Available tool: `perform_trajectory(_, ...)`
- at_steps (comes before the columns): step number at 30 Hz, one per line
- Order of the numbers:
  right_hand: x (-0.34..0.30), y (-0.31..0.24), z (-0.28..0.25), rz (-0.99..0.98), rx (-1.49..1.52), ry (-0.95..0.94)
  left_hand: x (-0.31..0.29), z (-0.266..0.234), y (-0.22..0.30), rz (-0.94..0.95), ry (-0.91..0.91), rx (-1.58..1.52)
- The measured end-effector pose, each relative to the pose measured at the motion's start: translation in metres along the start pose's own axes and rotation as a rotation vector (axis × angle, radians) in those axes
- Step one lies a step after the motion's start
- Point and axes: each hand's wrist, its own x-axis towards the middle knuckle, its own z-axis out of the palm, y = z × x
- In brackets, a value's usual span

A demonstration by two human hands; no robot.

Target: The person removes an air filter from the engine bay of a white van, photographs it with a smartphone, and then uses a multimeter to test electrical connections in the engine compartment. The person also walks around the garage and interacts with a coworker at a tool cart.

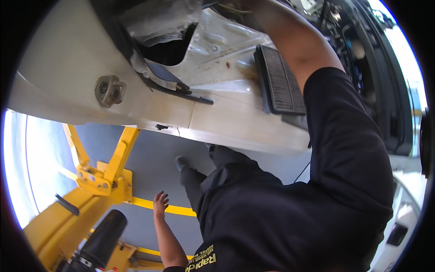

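Note:
My left hand (161, 204) hangs low at my left side, away from the vehicle. Its fingers are loosely bent and apart, and nothing shows in them. Bare below a black sleeve, my right forearm (290, 36) stretches over the white vehicle body (240, 120) and out past the top edge. The right hand itself is outside the picture, so its grip is hidden. Beside that forearm, a rectangular pleated air filter (280, 81) with a dark frame rests on the inner body panel (217, 54).
Clear plastic sheeting (158, 20) hangs around a dark opening with black trim (172, 86). A metal latch loop (110, 90) sticks out from the white panel. At lower left stands a yellow vehicle lift (102, 179) with a black cylinder (104, 233), above a grey floor (152, 156).

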Motion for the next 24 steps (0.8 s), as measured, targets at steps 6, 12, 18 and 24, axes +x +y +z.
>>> perform_trajectory(6,0.013,0.022,-0.014,-0.155,0.126,-0.235,-0.030,0.110,-0.051,-0.117,-0.054,-0.167)
perform_trajectory(12,-0.006,0.045,-0.045,-0.234,0.211,-0.324,-0.059,0.157,-0.115,-0.294,0.008,-0.280)
perform_trajectory(18,-0.023,0.057,-0.052,-0.295,0.253,-0.314,-0.076,0.160,-0.151,-0.284,0.036,-0.377)
perform_trajectory(24,-0.032,0.059,-0.052,-0.378,0.308,-0.260,-0.082,0.166,-0.128,-0.154,0.122,-0.419)
